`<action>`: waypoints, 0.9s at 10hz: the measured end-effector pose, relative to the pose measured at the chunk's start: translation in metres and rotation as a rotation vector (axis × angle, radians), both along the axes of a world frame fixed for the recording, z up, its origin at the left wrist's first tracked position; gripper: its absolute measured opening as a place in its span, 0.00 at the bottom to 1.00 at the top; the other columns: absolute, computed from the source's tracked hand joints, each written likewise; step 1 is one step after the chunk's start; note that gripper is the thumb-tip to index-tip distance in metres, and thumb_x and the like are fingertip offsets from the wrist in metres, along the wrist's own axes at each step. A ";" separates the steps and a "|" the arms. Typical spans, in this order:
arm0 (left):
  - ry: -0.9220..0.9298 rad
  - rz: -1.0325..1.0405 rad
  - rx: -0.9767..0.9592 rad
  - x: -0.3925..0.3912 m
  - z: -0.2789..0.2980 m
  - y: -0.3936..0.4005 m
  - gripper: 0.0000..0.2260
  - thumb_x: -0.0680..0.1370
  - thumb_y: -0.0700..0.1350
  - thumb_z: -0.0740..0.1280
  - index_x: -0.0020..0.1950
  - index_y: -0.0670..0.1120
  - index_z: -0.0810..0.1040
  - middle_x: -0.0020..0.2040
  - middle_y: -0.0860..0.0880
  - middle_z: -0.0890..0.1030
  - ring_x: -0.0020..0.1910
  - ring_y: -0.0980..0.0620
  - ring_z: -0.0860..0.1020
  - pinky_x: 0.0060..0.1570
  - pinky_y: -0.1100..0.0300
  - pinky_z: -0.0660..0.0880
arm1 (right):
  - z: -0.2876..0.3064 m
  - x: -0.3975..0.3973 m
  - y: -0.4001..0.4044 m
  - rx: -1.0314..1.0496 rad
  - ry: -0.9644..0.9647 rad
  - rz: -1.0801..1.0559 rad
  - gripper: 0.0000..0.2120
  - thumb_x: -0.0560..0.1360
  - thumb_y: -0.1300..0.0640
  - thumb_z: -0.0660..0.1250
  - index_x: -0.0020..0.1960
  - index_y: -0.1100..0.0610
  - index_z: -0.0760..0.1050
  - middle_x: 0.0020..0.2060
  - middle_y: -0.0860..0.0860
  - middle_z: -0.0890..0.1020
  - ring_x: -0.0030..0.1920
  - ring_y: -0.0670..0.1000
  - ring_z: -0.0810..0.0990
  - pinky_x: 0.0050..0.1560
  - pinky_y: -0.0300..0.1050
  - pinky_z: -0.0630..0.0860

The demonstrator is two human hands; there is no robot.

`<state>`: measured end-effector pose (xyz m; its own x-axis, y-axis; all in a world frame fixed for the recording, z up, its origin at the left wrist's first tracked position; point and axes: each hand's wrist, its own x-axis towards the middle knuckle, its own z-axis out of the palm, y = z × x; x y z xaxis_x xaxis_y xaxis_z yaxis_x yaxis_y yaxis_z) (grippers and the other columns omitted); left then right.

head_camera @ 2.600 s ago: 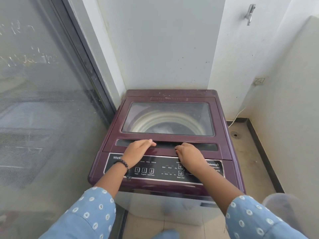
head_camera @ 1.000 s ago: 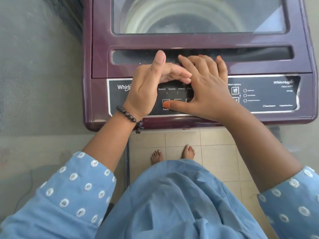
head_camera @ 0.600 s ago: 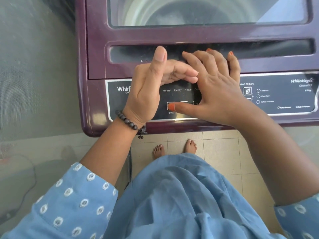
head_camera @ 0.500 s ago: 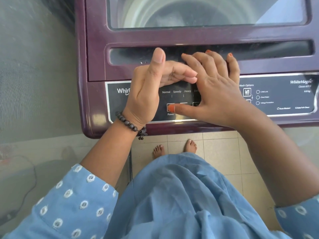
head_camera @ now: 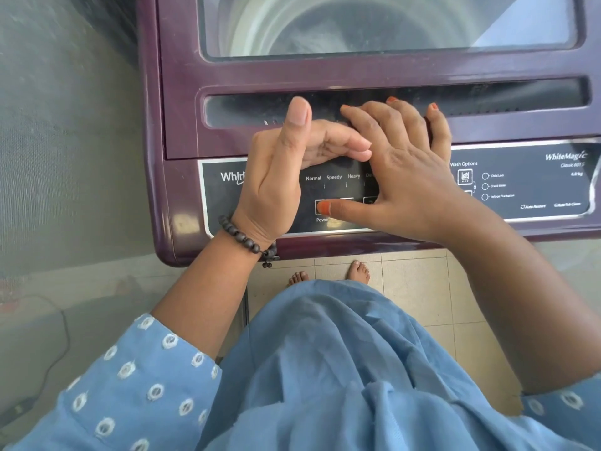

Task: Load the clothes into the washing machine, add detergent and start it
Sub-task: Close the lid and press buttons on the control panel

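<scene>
A maroon top-loading washing machine [head_camera: 182,125] fills the upper view, its glass lid [head_camera: 374,24] closed over the pale drum. Below the lid runs a dark control panel [head_camera: 536,187]. My right hand [head_camera: 400,170] lies spread over the panel, fingers straight and reaching the lid's handle recess, and its thumb presses the Power button [head_camera: 320,207]. My left hand [head_camera: 283,177] stands on edge beside it over the panel's left part, thumb up and fingers loosely bent, holding nothing. No clothes or detergent show.
A mesh screen door [head_camera: 65,141] stands close on the left of the machine. Beige floor tiles [head_camera: 416,288] and my bare feet [head_camera: 328,275] lie just in front of it. My blue garment fills the lower view.
Since 2.6 s ago my head has dropped and both hands came down from the lid's front edge to the control panel. In the last second the hands barely moved; the thumb stays on Power.
</scene>
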<state>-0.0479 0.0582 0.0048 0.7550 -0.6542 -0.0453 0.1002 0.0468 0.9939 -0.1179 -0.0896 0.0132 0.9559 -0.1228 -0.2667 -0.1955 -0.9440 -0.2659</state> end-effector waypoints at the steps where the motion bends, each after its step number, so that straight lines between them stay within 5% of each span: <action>1: -0.002 0.001 -0.009 0.000 -0.001 0.000 0.30 0.83 0.45 0.39 0.51 0.39 0.82 0.45 0.40 0.84 0.51 0.46 0.84 0.58 0.52 0.78 | 0.000 0.000 0.001 -0.001 0.001 -0.006 0.51 0.63 0.23 0.50 0.78 0.50 0.52 0.74 0.49 0.60 0.78 0.56 0.49 0.75 0.63 0.38; 9: 0.007 0.012 0.002 0.004 -0.001 -0.004 0.30 0.83 0.45 0.39 0.51 0.40 0.81 0.45 0.41 0.84 0.51 0.46 0.84 0.58 0.51 0.78 | -0.001 0.004 -0.001 0.005 -0.007 -0.027 0.50 0.63 0.23 0.52 0.78 0.49 0.53 0.74 0.49 0.61 0.77 0.56 0.50 0.75 0.62 0.38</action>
